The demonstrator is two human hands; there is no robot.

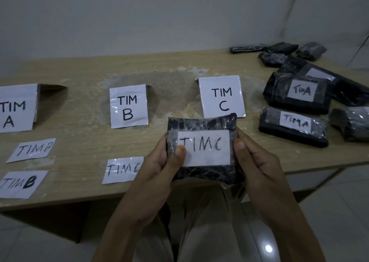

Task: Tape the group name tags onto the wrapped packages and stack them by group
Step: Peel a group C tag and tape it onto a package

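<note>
A black wrapped package [201, 125] with a white "TIM C" tag [205, 148] on its face is held over the table's front edge. My left hand [157, 172] grips its left side, thumb on the tag's left edge. My right hand [253, 162] grips its right side, thumb beside the tag. Loose tags lie on the table: "TIM C" [119, 171], and two "TIM B" tags [32, 150] [20, 184]. Two packages tagged "TIM A" [297, 94] [293, 126] lie at the right.
Standing signs "TIM A" [16, 108], "TIM B" [128, 109] and "TIM C" [222, 96] stand in a row on the wooden table [79, 76]. Several untagged black packages [279, 52] lie at the back right corner. A white wall is behind.
</note>
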